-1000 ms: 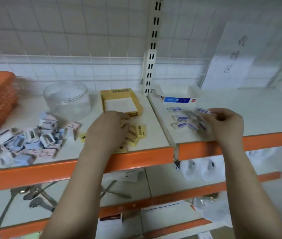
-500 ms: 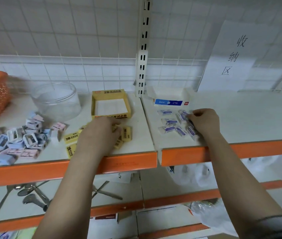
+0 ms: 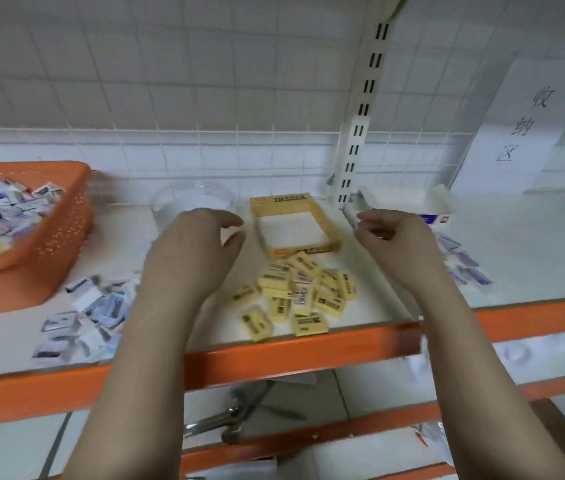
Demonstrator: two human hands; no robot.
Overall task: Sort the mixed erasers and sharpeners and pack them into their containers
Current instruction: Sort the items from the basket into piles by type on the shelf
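A pile of yellow erasers [image 3: 300,294] lies on the shelf in front of the empty yellow eraser box [image 3: 295,221]. My left hand [image 3: 193,244] hovers above the shelf left of that box, fingers loosely curled and holding nothing. My right hand [image 3: 395,237] hangs to the right of the box, fingers loosely curled, nothing visible in them. Purple-and-white erasers [image 3: 464,266] lie beyond my right wrist, near their white and blue box [image 3: 409,200]. Pastel sharpeners [image 3: 84,317] are scattered at the left front. A clear round tub [image 3: 191,202] stands behind my left hand.
An orange basket [image 3: 56,237] holding mixed erasers and sharpeners sits at the far left. A white slotted upright [image 3: 357,133] divides the two shelf boards. A paper sign [image 3: 523,129] hangs on the wire grid. Scissors [image 3: 239,414] lie on the lower shelf.
Both hands have lifted off the eraser piles and come up level with the yellow box. The view has swung left, bringing the orange basket into sight.
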